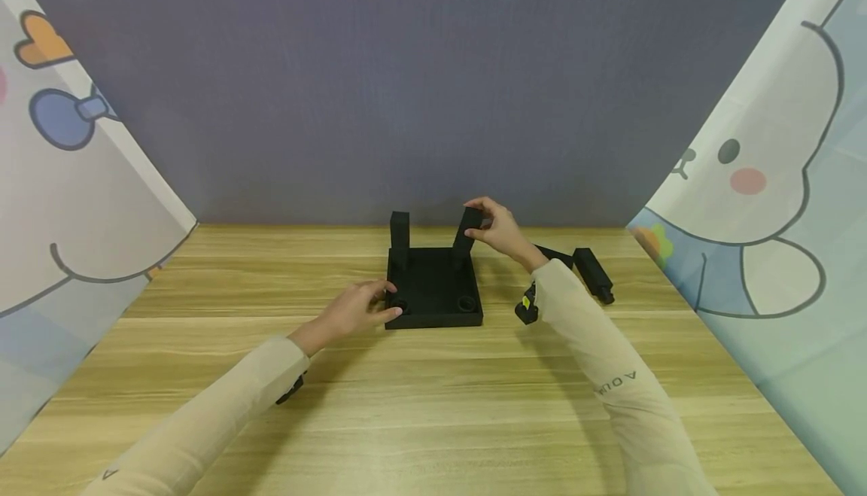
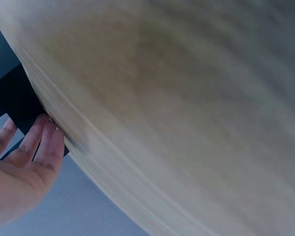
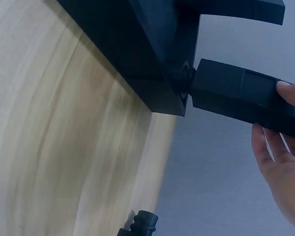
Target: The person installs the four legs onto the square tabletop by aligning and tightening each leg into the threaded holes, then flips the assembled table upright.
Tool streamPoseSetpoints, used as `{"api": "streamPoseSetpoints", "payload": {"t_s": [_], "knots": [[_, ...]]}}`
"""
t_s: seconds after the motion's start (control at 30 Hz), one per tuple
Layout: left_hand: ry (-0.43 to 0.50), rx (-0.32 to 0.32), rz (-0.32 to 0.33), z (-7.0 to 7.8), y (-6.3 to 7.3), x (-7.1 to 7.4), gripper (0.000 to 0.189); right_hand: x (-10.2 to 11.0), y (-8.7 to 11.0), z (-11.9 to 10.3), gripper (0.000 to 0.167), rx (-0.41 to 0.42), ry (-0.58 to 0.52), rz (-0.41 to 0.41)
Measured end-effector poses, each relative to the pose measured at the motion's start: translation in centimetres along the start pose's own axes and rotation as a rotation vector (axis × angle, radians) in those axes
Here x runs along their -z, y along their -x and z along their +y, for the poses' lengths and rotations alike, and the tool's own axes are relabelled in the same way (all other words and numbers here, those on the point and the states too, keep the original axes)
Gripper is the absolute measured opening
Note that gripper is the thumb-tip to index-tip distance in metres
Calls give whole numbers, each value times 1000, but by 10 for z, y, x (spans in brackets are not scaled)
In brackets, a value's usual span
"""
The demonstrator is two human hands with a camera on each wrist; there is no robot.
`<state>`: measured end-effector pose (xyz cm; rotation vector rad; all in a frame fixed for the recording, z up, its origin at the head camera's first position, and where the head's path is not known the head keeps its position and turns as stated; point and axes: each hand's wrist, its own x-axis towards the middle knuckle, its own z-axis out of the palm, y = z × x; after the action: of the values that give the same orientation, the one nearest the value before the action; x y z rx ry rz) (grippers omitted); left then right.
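Observation:
A square black tray-like base (image 1: 435,285) lies on the wooden table, with round sockets visible in its two front corners. One black square leg (image 1: 400,234) stands upright at its back left corner. My left hand (image 1: 352,309) holds the base's front left corner, thumb at the front and fingers along the side. At the back right, my right hand (image 1: 500,229) grips the upper part of a second black leg (image 3: 231,91) between thumb and fingers. That leg leans to the right, its narrow lower end at the corner socket; how far it sits in is unclear.
A loose black leg (image 1: 593,274) with a threaded end lies on the table at right. Beside it is another black piece (image 1: 555,257), partly hidden by my right arm. A grey panel (image 1: 406,89) rises behind the table, with cartoon-printed cloths at both sides.

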<state>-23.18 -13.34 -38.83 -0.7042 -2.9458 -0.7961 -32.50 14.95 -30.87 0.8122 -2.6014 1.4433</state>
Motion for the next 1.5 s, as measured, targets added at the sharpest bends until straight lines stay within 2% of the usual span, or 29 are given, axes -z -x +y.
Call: {"api": "streamPoseSetpoints", "payload": {"t_s": [0.1, 0.2, 0.47, 0.6, 0.73, 0.83, 0.97, 1.2, 1.33, 1.5], "knots": [[4, 5, -6, 1, 0, 0, 45, 1, 3, -8, 46, 7, 6, -4], [8, 13, -9, 1, 1, 0, 45, 0, 3, -7, 46, 19, 8, 7], [6, 15, -10, 1, 1, 0, 46, -11, -9, 26, 50, 6, 74, 105], [2, 12, -10, 1, 1, 0, 46, -13, -9, 29, 52, 10, 81, 122], [2, 12, -9, 1, 1, 0, 46, -10, -3, 12, 51, 11, 64, 87], [3, 8, -7, 1, 1, 0, 46, -6, -2, 10, 52, 27, 60, 43], [4, 8, -8, 1, 1, 0, 46, -2, -7, 25, 52, 53, 55, -9], [6, 3, -3, 3, 1, 1, 45, 6, -7, 24, 53, 73, 13, -94], [8, 8, -8, 3, 1, 1, 45, 5, -7, 23, 53, 79, 39, -82], [11, 13, -12, 3, 1, 1, 45, -2, -6, 23, 53, 55, 81, 0]]}}
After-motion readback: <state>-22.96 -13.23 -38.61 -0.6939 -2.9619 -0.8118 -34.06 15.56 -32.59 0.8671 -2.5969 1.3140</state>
